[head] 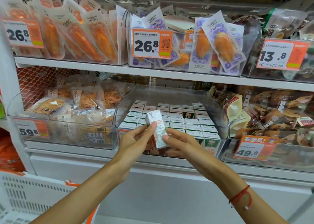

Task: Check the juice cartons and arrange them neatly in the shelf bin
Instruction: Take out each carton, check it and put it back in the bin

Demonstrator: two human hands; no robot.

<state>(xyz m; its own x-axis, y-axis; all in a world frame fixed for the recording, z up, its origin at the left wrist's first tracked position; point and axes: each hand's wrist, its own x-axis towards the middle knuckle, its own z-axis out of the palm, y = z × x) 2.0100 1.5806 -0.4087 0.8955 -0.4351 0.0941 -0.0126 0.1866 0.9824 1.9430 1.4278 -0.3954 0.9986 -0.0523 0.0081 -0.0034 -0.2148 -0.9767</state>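
A small white juice carton [156, 127] with red and green print is held tilted in front of the clear shelf bin [222, 120]. My left hand [136, 141] grips its left side, thumb on the front face. My right hand [178, 144] pinches its lower right edge with the thumb. Inside the bin stand several rows of matching cartons [185, 120], tops up, packed closely. One carton [188, 113] shows a green face with "100%" among them. The front left corner of the bin is hidden behind my hands.
Clear bins of packaged snacks flank the carton bin: shredded snacks [68, 111] left, brown packets [275, 116] right. The upper shelf [119, 69] carries orange and purple packets with price tags. A white basket [25, 195] sits at lower left.
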